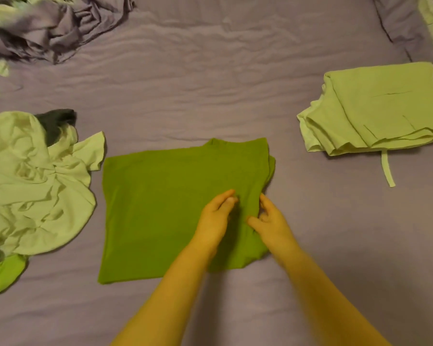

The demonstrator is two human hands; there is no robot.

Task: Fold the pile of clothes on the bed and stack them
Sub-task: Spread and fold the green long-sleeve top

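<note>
While my left hand (214, 218) presses flat on the shirt (165, 211), my right hand (269, 221) pinches its edge (pinning it for the next fold, I'd guess).

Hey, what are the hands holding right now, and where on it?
Both hands, left hand and right hand, are on the green shirt near its right folded edge; an actual grip cannot be told.

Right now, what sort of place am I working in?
Most likely a bedroom, on a made bed: a wrinkled purple sheet fills the view, a pillow lies at far right, and a folded stack and loose pile flank the green shirt.
</note>
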